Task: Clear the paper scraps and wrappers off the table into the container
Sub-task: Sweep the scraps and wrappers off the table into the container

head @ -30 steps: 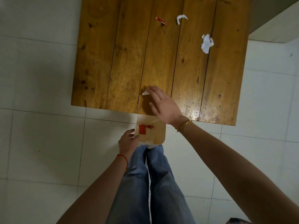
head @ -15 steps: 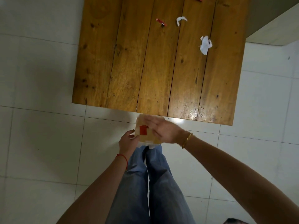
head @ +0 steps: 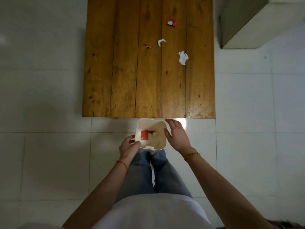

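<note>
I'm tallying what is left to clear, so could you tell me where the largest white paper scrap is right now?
The largest white paper scrap lies on the wooden table, far right part, right of the curled white scrap.

table (head: 125,80) near half: bare | far half: four scraps, well apart

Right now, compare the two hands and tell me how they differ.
The left hand grips the container by its rim; the right hand is open beside it, holding nothing. The left wrist wears a red string; the right wrist wears a gold bracelet. Both are held just short of the table edge.
</note>
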